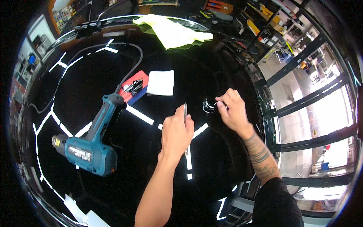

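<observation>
My left hand (176,130) is closed around a slim silver knife-like tool (185,110), its upper end pointing away from me and its lower end showing below the fist. My right hand (231,108) pinches a small glossy black piece of film (207,106) between thumb and fingers, at or just above the surface; the exact contact is hard to see. Both hands are over a shiny black curved panel (124,166), like a car hood, which mirrors white lamp lines.
A teal heat gun (90,149) lies on the left, its cord curving to the far side. Beyond my hands are a red-and-blue block (135,87) with black scraps and a white square sheet (161,83). A yellow-green cloth (172,33) drapes the far edge; white papers (81,213) lie lower left.
</observation>
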The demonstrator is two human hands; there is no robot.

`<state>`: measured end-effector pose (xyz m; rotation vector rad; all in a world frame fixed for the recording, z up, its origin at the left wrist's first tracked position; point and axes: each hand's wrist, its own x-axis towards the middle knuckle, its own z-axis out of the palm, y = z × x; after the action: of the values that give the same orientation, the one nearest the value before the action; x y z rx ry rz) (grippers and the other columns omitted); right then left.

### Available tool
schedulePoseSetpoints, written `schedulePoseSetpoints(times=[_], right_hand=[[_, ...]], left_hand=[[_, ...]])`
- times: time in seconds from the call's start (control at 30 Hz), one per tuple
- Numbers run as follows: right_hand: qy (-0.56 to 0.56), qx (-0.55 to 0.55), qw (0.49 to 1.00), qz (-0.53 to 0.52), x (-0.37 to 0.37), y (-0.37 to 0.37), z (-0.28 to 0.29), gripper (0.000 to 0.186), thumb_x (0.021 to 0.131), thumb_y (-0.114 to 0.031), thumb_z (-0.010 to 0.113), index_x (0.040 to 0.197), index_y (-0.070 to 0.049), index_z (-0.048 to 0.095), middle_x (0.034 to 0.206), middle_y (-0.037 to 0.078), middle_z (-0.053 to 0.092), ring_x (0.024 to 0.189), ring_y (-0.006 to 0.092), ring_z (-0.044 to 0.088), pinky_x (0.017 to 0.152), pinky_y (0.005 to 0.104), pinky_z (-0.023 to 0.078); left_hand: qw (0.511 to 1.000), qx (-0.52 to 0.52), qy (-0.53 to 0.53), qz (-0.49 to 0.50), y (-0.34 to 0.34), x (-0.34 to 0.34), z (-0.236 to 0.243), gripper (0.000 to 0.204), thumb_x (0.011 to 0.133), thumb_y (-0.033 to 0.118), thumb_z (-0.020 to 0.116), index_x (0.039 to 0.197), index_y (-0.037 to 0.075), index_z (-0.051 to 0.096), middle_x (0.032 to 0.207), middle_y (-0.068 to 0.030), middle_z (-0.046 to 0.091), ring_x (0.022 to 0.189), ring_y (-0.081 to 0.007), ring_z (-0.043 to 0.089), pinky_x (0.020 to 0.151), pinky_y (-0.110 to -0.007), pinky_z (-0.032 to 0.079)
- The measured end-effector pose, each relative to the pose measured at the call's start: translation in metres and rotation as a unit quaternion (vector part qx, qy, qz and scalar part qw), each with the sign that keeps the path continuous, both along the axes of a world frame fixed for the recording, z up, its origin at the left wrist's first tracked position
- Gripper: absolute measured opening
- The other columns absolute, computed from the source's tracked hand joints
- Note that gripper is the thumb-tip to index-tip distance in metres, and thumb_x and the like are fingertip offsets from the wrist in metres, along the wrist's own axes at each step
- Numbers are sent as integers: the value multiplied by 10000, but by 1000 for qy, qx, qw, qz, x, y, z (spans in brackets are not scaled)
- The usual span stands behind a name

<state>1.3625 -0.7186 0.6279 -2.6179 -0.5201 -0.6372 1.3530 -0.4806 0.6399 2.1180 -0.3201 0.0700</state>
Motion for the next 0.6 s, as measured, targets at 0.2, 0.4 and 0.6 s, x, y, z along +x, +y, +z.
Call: schedulePoseSetpoints(times=[0.2,0.4,0.6], right_hand=[[-350,-60,920,-167,218,-123,61,474,1004,-287,472,1312,73,460,1337,295,456,1246,423,444,1058,452,354],[149,112,971,-152,264,-143,18,714,1017,-583,353,1069,74,627,1103,246,631,1081,316,565,963,431,406],[-38,403,910,-89,210,-208,54,702,1038,-560,338,1187,96,541,1215,215,595,1093,255,568,941,363,431]], left_hand=[[1000,-17,8,3,-22,-8,-5,281,902,64,583,1122,-107,615,604,-171,600,494,-253,617,500,-349,463],[1000,5,24,12,-3,-3,6,281,911,32,575,1137,-135,582,657,-212,659,580,-287,704,523,-322,533],[998,-39,38,22,-9,-5,-8,302,920,40,544,1184,-95,598,580,-83,598,490,-125,581,482,-283,437]])
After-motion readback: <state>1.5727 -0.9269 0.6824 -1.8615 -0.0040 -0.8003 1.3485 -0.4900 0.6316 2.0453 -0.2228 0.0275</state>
